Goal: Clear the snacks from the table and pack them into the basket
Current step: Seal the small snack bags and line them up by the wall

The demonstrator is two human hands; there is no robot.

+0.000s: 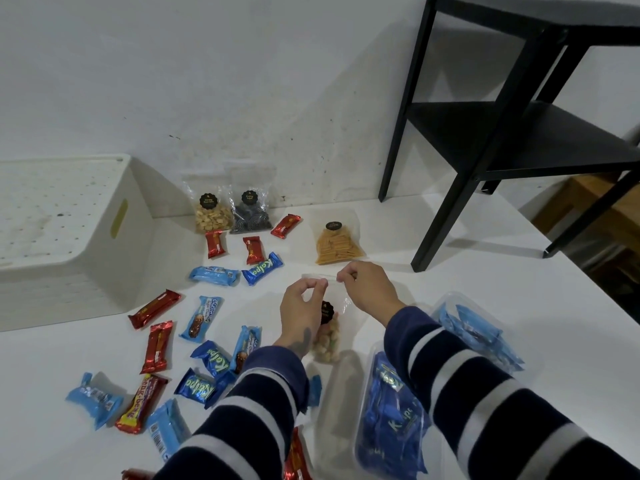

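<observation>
Snack bag (329,327): your left hand (299,315) and right hand (367,289) pinch top edge; loose pinch drops it before basket (69,237), 10 o'clock.

We get even, fairly bright light from above w/ soft shadows under the black shelf (512,133) and white basket (69,237), mild glare on plastic wrappers (esp. near bottom), slight softness and wide-angle bending at edges.
</observation>
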